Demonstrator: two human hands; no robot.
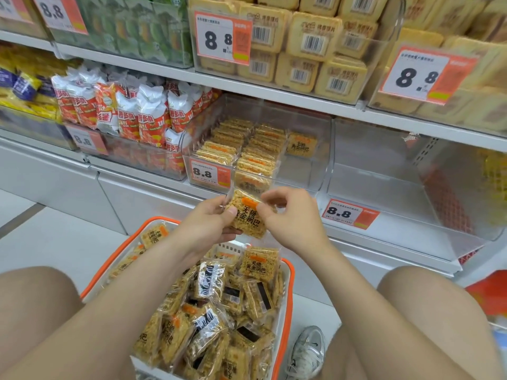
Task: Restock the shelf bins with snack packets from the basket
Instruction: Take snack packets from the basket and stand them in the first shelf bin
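I hold a yellow rice-cracker snack packet (248, 215) with black lettering between both hands, just above the basket and in front of the shelf. My left hand (210, 224) grips its left edge; my right hand (288, 215) pinches its top right part. Below, a white basket with an orange rim (288, 292) is full of several identical packets (214, 319). On the lower shelf a clear bin (307, 171) holds rows of the same packets (247, 144) on its left side; its right side is bare.
A clear bin (384, 182) to the right stands nearly bare. Left of the target bin are orange-and-white snack bags (131, 113). The upper shelf carries boxed yellow packs (315, 50). My knees flank the basket, and a shoe (307, 352) rests on the floor.
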